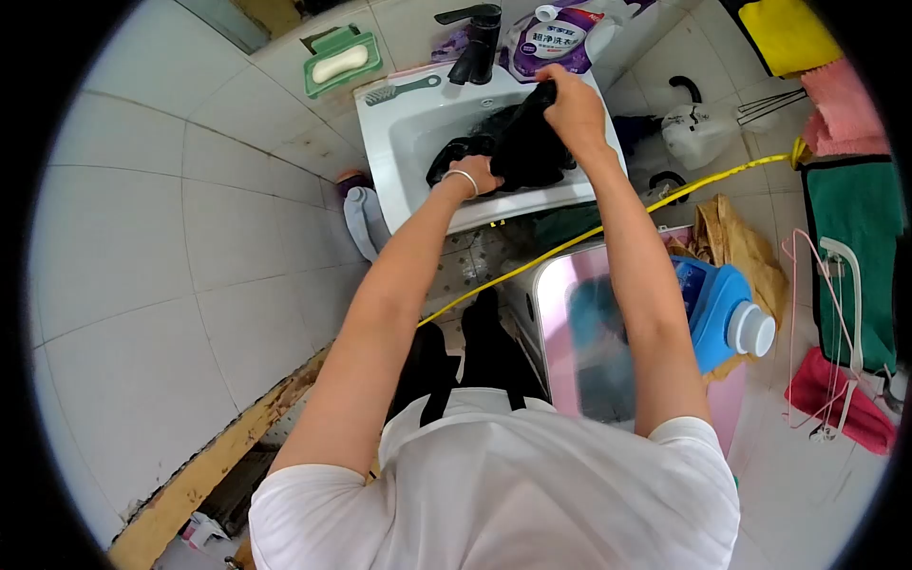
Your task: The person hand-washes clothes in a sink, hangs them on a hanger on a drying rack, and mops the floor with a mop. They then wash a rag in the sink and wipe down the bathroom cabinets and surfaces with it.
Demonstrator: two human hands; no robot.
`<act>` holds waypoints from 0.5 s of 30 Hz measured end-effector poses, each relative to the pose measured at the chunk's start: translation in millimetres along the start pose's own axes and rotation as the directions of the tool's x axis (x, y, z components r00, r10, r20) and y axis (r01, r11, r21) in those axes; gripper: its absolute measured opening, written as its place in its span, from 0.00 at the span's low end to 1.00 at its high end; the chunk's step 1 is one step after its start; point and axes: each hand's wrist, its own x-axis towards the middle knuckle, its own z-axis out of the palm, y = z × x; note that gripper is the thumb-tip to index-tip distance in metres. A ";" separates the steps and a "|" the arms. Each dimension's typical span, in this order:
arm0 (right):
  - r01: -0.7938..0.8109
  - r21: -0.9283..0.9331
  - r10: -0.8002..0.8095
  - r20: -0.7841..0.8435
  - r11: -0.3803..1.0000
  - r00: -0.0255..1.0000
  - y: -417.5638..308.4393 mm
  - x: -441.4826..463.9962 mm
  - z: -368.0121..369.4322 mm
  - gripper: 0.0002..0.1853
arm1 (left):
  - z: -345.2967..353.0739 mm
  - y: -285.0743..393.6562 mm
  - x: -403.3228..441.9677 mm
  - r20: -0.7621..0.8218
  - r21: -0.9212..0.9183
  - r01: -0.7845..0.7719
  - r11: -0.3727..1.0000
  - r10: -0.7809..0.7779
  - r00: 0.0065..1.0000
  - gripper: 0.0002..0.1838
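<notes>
A wet-looking black cloth garment (530, 142) lies bunched in the white sink (382, 157), with water around its far side. My right hand (576, 109) grips its upper right part between thumb and fingers and holds it raised near the sink's right rim. My left hand (478, 175), with a pale band at the wrist, is closed on the lower left part of the cloth near the front rim. Its fingertips are partly hidden in the folds. A black faucet (480, 43) stands behind the cloth.
On the sink's back left rim lies a grey-green brush (404, 90). Soap sits in a green wall dish (312, 80). A purple detergent pouch (556, 43) stands behind my right hand. A yellow hose (560, 249) crosses before the sink, near a blue bottle (712, 309) on a pink-edged machine (559, 361).
</notes>
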 end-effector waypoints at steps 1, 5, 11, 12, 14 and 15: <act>-0.005 0.018 0.007 -0.064 1.000 0.998 15.5 -0.3 4.4 0.20 | -2.1 -5.4 4.9 0.001 -0.004 0.002 1.000 -0.002 1.000 0.38; -0.215 0.307 0.154 0.212 0.927 0.965 69.8 -7.9 17.9 0.28 | -49.3 -33.5 9.1 -0.341 -0.563 -0.121 0.818 -0.096 0.935 0.27; -0.244 0.471 0.056 0.377 0.848 0.924 59.5 -35.4 38.8 0.43 | -159.9 36.0 -58.5 -0.513 -0.492 -0.550 0.675 0.286 0.809 0.18; -0.247 0.476 0.060 0.373 0.844 0.926 41.0 -30.9 35.8 0.43 | -170.7 43.5 -63.0 -0.521 -0.441 -0.630 0.639 0.389 0.760 0.19; 0.186 0.711 -0.295 0.031 0.678 0.955 -4.8 -8.3 12.9 0.45 | -190.8 58.8 -71.9 -0.506 -0.355 -0.650 0.672 0.446 0.738 0.20; 0.182 0.715 -0.290 0.030 0.675 0.957 -16.9 0.5 7.9 0.45 | -197.7 65.4 -76.3 -0.490 -0.273 -0.669 0.691 0.498 0.715 0.21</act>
